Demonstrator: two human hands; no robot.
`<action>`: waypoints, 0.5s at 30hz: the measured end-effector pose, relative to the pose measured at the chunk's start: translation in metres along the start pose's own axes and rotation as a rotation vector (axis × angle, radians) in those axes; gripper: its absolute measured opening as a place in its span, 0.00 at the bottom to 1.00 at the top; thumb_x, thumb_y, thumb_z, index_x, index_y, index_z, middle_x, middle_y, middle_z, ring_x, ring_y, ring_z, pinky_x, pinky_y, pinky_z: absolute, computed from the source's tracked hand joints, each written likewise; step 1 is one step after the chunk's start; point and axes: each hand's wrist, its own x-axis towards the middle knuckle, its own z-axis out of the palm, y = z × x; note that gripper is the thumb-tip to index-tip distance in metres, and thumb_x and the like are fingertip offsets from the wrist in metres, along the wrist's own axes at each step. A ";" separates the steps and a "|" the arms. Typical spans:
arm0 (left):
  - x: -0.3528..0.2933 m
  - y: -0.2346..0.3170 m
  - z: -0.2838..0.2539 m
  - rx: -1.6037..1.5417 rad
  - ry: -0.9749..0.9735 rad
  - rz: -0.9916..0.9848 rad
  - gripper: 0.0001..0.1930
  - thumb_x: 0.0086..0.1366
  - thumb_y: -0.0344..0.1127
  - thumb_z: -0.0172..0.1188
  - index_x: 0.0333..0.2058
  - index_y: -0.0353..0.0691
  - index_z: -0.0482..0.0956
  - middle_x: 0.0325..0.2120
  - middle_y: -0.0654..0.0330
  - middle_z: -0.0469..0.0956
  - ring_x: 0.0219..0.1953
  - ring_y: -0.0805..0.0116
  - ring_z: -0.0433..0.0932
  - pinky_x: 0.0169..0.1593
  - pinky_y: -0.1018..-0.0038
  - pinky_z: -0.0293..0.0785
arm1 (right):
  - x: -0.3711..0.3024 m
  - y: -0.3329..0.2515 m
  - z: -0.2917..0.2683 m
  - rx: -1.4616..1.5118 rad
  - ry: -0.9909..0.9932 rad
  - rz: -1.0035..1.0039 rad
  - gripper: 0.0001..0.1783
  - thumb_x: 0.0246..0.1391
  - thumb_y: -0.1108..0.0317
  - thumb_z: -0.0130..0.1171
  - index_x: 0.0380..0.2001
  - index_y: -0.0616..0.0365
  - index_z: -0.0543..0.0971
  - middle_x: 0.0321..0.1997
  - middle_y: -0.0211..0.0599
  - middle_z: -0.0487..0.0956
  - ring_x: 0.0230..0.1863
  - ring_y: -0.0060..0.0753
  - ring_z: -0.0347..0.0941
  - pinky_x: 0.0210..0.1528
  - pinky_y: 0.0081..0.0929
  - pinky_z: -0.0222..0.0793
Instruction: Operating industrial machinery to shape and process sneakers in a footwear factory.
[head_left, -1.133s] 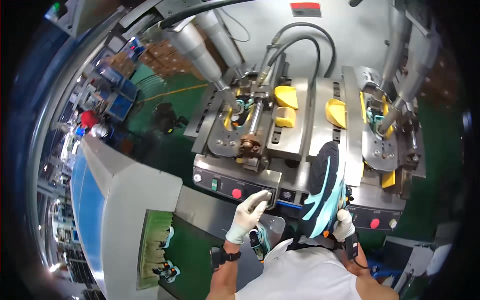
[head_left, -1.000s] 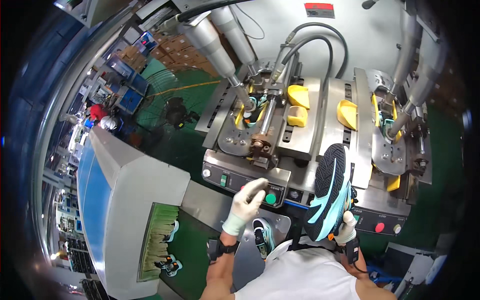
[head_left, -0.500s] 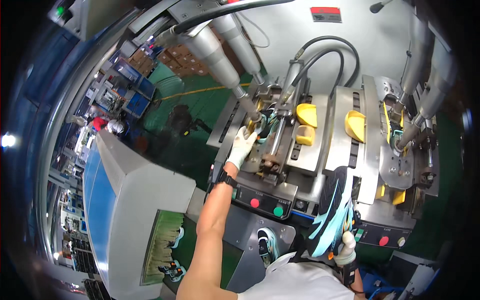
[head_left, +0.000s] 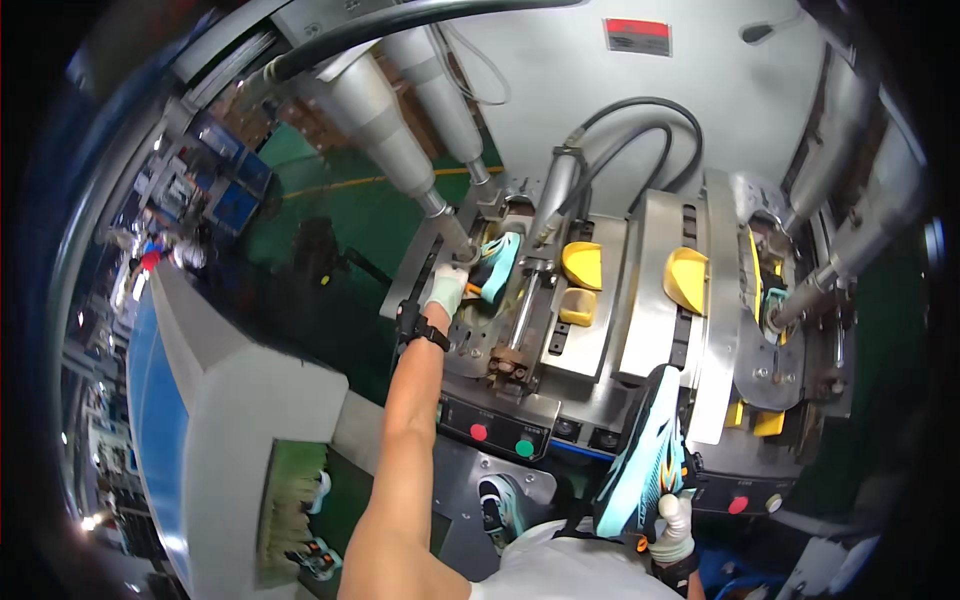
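Note:
My left hand (head_left: 450, 287), in a white glove, reaches into the left station of a metal press. Its fingers close on the near end of a black and turquoise shoe (head_left: 497, 268), which lies tilted beside a metal rod. Low on the right, my gloved right hand (head_left: 675, 528) grips a second turquoise and black shoe (head_left: 643, 465) by its lower end. That shoe points upward, its patterned side showing, in front of the press. The right hand's fingers are partly hidden behind the shoe.
Yellow pads (head_left: 583, 266) sit on the press's middle plates. A control panel (head_left: 500, 432) with red and green buttons runs along the front. Another shoe (head_left: 500, 508) rests on a metal shelf near my body. At left stands a grey machine (head_left: 235, 390) with shoes at its opening.
The left shoe has come up and tilted out from among the metal parts, with my left hand at its end. My right hand has turned its shoe, showing more side. The view has shifted.

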 end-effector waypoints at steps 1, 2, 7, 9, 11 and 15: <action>-0.003 -0.002 -0.015 -0.219 0.011 -0.209 0.18 0.62 0.39 0.57 0.45 0.30 0.78 0.36 0.48 0.81 0.33 0.55 0.81 0.39 0.67 0.77 | 0.005 0.000 0.005 0.007 -0.016 0.003 0.50 0.43 0.55 0.74 0.65 0.59 0.60 0.61 0.36 0.70 0.58 0.33 0.69 0.58 0.34 0.68; -0.014 -0.012 -0.035 -0.258 0.048 -0.214 0.18 0.62 0.39 0.57 0.45 0.30 0.78 0.36 0.48 0.81 0.33 0.55 0.81 0.39 0.67 0.77 | 0.014 0.016 -0.025 -0.072 -0.068 0.003 0.48 0.44 0.58 0.72 0.66 0.57 0.59 0.61 0.36 0.69 0.58 0.34 0.69 0.58 0.34 0.69; -0.137 -0.020 -0.081 -0.019 0.101 0.441 0.17 0.65 0.37 0.54 0.44 0.27 0.78 0.40 0.49 0.80 0.38 0.62 0.80 0.45 0.71 0.73 | 0.039 -0.005 0.087 -0.083 -0.139 -0.028 0.35 0.52 0.68 0.63 0.63 0.59 0.64 0.57 0.37 0.74 0.54 0.33 0.73 0.55 0.33 0.72; -0.205 -0.019 -0.102 -0.118 0.126 0.458 0.17 0.67 0.36 0.52 0.47 0.27 0.77 0.42 0.50 0.81 0.45 0.65 0.78 0.50 0.74 0.70 | 0.059 -0.003 0.126 -0.122 -0.155 0.027 0.31 0.55 0.65 0.61 0.60 0.60 0.64 0.55 0.36 0.74 0.53 0.32 0.74 0.55 0.30 0.72; -0.262 -0.034 -0.124 -0.045 0.226 0.320 0.18 0.68 0.35 0.50 0.51 0.28 0.75 0.44 0.49 0.80 0.48 0.65 0.77 0.52 0.73 0.70 | 0.097 0.005 0.167 -0.176 -0.286 0.044 0.27 0.58 0.64 0.58 0.59 0.60 0.66 0.52 0.35 0.76 0.50 0.28 0.76 0.52 0.28 0.73; -0.352 -0.094 -0.154 -0.161 0.272 0.260 0.20 0.68 0.35 0.50 0.54 0.27 0.71 0.44 0.48 0.80 0.46 0.65 0.78 0.52 0.72 0.71 | 0.221 0.048 0.236 -0.054 -0.374 0.270 0.19 0.59 0.60 0.58 0.50 0.58 0.75 0.45 0.34 0.81 0.45 0.28 0.78 0.49 0.30 0.74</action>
